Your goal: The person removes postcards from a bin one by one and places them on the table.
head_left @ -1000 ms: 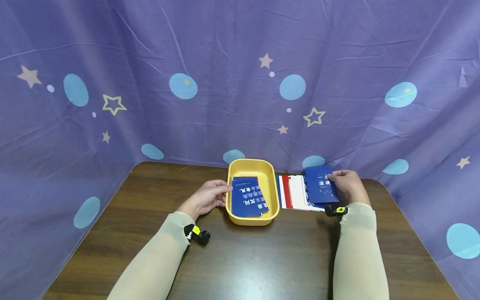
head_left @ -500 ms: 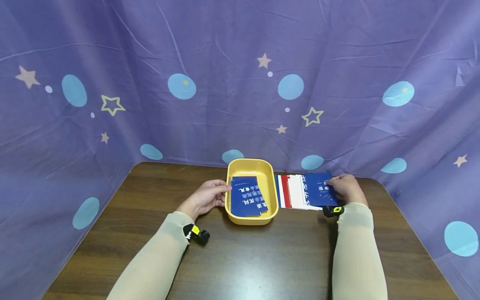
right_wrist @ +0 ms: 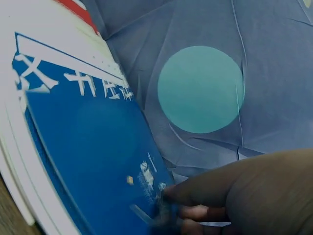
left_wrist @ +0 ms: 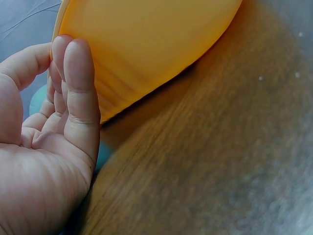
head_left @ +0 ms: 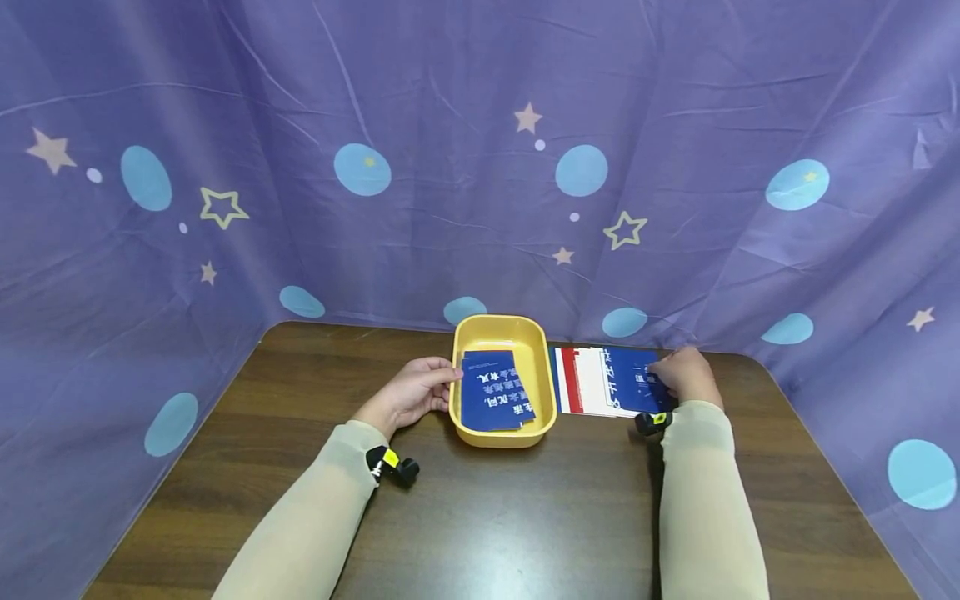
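Blue card (head_left: 641,385) is found just left of the right hand (head_left: 684,375), laid over one end of the fanned cards (head_left: 591,382). Its outer edge is gripped by the right hand: one digit is set on the printed face, with other fingers tucked at the edge, though the exact contact is blurred in the wrist view. Farther left of that hand, white and red borders are left exposed in the fan, and hardly any gap is seen between its last edge and the yellow tray (head_left: 504,440).

Just right of the left hand, the tray's long side is pinched at the rim between thumb and fingers. Blue cards (head_left: 491,396) are held inside the tray, nearest that hand; bare tray floor is shown beyond them and to their right.

Beyond the right hand, the back edge of the wooden table (head_left: 502,508) is met closely by the purple curtain (head_left: 450,208), so little room is offered there. Nearer the body than both hands, a broad stretch of wood is spread.
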A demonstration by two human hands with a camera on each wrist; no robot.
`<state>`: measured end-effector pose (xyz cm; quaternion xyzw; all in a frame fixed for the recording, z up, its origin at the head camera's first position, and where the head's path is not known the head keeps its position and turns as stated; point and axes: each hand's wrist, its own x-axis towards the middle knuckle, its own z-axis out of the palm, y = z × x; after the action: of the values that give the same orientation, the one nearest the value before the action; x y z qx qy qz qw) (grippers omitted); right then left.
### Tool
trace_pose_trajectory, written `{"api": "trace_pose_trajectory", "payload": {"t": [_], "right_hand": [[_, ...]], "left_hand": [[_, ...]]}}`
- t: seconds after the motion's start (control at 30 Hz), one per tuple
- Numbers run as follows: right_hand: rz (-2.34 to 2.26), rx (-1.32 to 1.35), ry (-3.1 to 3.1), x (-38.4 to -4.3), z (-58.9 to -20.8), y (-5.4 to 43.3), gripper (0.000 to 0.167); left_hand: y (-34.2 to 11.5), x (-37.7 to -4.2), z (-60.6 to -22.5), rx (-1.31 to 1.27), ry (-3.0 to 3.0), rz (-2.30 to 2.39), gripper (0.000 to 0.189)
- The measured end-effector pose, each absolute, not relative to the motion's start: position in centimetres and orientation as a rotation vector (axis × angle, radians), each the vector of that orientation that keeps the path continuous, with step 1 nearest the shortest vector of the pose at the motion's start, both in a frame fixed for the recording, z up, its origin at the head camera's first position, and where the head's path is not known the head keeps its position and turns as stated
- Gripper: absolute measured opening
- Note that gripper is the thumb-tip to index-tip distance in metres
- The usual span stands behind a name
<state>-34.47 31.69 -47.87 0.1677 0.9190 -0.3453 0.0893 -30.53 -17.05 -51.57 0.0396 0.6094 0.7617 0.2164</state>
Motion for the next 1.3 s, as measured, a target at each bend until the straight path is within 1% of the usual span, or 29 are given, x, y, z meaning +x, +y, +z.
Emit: {"api": "trace_pose_trajectory", "payload": {"t": [0.17,0.33,0.6,0.7,0.8,1.07,1.3], "right_hand": [[-1.002,0.508,2.741,-34.6,-47.5,30.9,0.022],[-1.0,0.495,2.735,-34.7,-47.3,31.4,0.021],[-0.986,0.378,2.817,-34.9,-46.2,31.3,0.03],[-1.095,0.293,2.79,-34.9,-45.4,30.5,0.04],[-1.244,0.209,2.718,-34.7,-44.7,29.6,0.044],[-1.357,0.046,2.649,-34.5,-43.2,26.8,0.042],[-1.309,-0.145,2.656,-33.7,-41.1,22.1,0.038]], "left_hand": [[-17.4,-30.5,-51.6,0.106,1.699,2.115,0.01],[-17.4,-30.6,-51.6,0.12,1.694,2.113,0.009],[-17.2,-30.6,-51.7,0.112,1.684,2.12,0.01],[-17.2,-30.6,-51.8,0.115,1.681,2.123,0.011],[-17.1,-30.5,-51.8,0.118,1.681,2.126,0.011],[-17.0,-30.4,-51.8,0.112,1.68,2.13,0.011],[-17.0,-30.4,-51.7,0.125,1.682,2.121,0.01]]}}
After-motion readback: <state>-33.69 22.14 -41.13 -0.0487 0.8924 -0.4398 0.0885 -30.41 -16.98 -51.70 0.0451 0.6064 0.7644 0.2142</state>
